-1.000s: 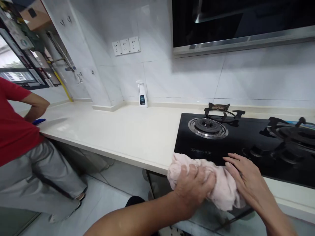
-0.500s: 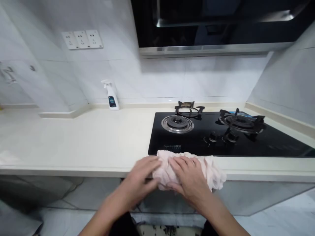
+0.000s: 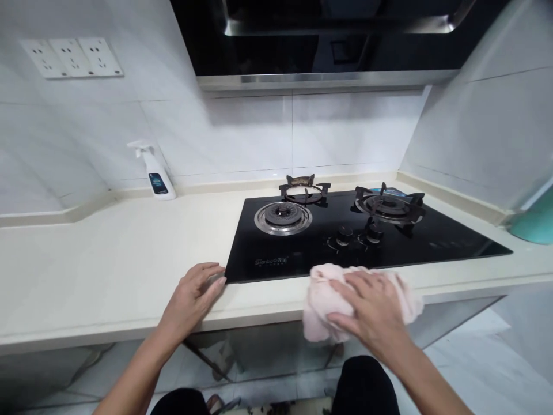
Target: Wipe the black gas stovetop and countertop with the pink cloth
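My right hand (image 3: 372, 306) lies spread on a pale pink cloth (image 3: 318, 300) at the front edge of the cream countertop (image 3: 108, 259), pressing it just in front of the black glass gas hob (image 3: 432, 242). Part of the cloth hangs over the counter's edge. My left hand (image 3: 192, 294) rests flat on the countertop with its fingers stretched out, the fingertips close to the hob's front left corner. It holds nothing.
The hob has a bare left burner (image 3: 283, 217), a loose trivet (image 3: 303, 189) behind it, a right burner with trivet (image 3: 389, 206) and two knobs (image 3: 356, 234). A white spray bottle (image 3: 153, 173) stands by the wall. A teal object (image 3: 536, 222) sits at the right; a range hood (image 3: 328, 40) hangs above.
The view has swung right and the person in red is out of sight. My left hand came off the cloth onto the counter; my right hand slid the cloth rightwards along the edge.
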Motion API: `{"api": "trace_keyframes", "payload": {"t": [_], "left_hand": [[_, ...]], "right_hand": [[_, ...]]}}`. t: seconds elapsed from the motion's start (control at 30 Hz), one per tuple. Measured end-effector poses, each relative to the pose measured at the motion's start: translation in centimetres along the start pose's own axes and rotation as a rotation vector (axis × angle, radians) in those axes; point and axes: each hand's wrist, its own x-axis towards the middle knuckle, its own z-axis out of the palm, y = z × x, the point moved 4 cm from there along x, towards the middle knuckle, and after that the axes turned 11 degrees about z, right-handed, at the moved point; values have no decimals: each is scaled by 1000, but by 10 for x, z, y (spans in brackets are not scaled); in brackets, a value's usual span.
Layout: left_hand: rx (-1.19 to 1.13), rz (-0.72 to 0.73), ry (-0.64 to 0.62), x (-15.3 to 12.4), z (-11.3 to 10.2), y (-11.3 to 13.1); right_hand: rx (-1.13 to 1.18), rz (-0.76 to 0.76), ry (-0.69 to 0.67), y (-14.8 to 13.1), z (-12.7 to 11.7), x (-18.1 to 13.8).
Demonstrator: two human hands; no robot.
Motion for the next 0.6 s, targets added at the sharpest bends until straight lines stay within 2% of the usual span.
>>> {"api": "trace_keyframes", "payload": {"t": [0.13, 0.2, 0.27, 0.33, 0.4, 0.5, 0.6], "left_hand": [[49, 14, -70, 1, 2, 7], [84, 33, -89, 1, 3, 10], [85, 30, -79, 0, 5, 10], [94, 16, -64, -2, 5, 11], [118, 10, -59, -4, 5, 12], [142, 6, -49, -6, 4, 15], [144, 34, -11, -6, 2, 20]], "right_hand": [[-49, 136, 83, 107, -19, -24], [-26, 233, 136, 141, -33, -26], [50, 351, 181, 155, -49, -20], [140, 445, 225, 147, -63, -7], [189, 462, 237, 122, -67, 10], [114, 346, 73, 69, -46, 37], [-112, 142, -67, 25, -13, 48]]}}
